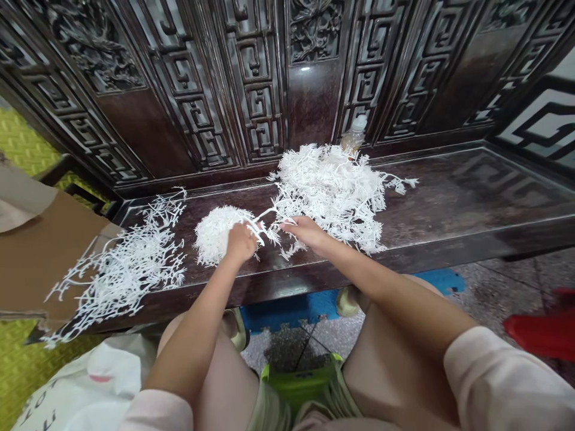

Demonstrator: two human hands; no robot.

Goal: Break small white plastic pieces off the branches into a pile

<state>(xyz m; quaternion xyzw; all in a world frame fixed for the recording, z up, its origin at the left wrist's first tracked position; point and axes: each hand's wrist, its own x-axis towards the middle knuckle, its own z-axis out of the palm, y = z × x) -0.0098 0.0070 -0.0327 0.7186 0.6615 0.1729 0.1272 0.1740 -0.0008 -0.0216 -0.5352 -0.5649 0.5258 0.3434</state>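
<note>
My left hand (242, 240) is closed round a white plastic branch (268, 211), in front of a small round heap of white sprigs (218, 230). Its stem and side twigs stick out to the right of my fingers. With thumb and fingers pinched, my right hand (303, 231) touches the tips of white twigs at the left edge of the large pile of white feathery sprigs (332, 185). What exactly is between those fingers is too small to make out. Farther left lies a pile of bare white branches (130, 269), partly over the bench's end.
All piles lie on a dark wooden bench (431, 197) with a carved back. A clear bottle (354, 134) stands behind the large pile. At left are a cardboard box (40, 251) and a white bag (90, 383); a red plastic object (541, 332) is at right.
</note>
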